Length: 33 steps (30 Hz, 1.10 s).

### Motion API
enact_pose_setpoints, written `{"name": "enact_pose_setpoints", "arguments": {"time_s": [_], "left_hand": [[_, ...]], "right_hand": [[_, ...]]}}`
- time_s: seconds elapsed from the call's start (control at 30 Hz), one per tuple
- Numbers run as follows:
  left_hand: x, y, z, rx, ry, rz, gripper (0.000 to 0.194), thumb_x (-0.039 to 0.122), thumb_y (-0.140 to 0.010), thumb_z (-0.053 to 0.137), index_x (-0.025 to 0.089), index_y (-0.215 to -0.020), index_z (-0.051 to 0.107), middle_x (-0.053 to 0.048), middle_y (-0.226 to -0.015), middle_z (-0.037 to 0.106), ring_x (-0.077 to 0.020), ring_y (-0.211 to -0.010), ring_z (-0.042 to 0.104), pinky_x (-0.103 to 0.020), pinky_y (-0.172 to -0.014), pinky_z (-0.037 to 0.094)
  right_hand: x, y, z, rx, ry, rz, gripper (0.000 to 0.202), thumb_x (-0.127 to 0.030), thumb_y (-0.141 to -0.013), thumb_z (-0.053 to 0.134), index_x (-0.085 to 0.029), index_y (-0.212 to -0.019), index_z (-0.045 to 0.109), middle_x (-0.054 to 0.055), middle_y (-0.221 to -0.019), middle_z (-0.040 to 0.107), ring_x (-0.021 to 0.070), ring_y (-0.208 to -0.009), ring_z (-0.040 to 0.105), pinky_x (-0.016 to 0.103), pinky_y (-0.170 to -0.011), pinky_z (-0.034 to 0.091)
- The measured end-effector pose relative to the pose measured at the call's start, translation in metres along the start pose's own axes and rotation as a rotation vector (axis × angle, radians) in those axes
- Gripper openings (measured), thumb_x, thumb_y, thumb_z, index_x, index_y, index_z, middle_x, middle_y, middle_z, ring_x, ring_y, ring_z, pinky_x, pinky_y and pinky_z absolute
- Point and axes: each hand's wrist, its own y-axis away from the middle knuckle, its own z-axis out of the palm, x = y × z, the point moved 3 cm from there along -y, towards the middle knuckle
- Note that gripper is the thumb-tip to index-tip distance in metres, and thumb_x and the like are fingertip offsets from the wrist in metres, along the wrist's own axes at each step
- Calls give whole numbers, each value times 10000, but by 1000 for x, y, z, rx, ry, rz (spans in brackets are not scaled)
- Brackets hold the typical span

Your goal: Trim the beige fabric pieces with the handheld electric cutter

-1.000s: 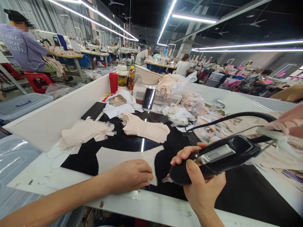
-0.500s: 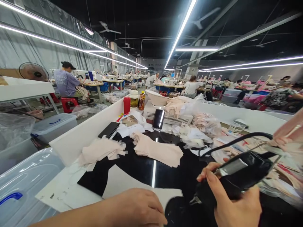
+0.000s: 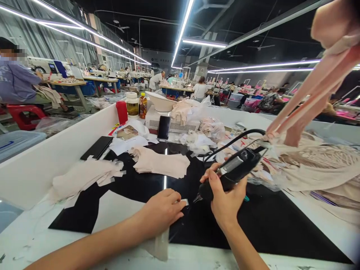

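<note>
Black handheld tool (image 3: 237, 174) bears a silvery panel (image 3: 232, 164).

A red container (image 3: 122, 112), a lidded jar (image 3: 132, 104) and a bottle (image 3: 142, 106) stand together; a dark phone (image 3: 164, 127) stands in front of a vented white box (image 3: 182, 126)

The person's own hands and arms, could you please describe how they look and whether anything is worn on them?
The left hand and right hand are ungloved, with no ring visible. The left forearm and right forearm show no sleeve, watch, bracelet or marking where visible.
</note>
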Motion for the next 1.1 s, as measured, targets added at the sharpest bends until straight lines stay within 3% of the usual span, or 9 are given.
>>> {"name": "enact_pose_setpoints", "arguments": {"time_s": [0.17, 0.53, 1.1], "left_hand": [[2, 2, 5, -23, -74, 2, 216, 307, -978, 749, 159, -1107, 658, -53, -1017, 664, -240, -966, 649, -359, -859, 581], [4, 9, 14, 67, -74, 3, 239, 307, -973, 755, 146, -1107, 640, -52, -1041, 650, -236, -970, 630, -373, -918, 550], [6, 9, 13, 27, -71, -8, 276, 331, -983, 742, 138, -1147, 634, -44, -1027, 635, -234, -944, 618, -384, -922, 525]], "right_hand": [[3, 1, 4, -28, -54, -1, 368, -253, -855, 830, -294, -1119, 577, -37, -863, 671, 148, -598, 639, 308, -535, 555], [7, 3, 9, -48, -88, 20, 390, -243, -865, 818, -287, -1160, 567, -41, -898, 666, 137, -639, 638, 305, -574, 566], [13, 5, 13, -78, -85, 48, 348, -257, -906, 774, -296, -1178, 559, -55, -889, 656, 124, -641, 629, 307, -600, 570]]}}
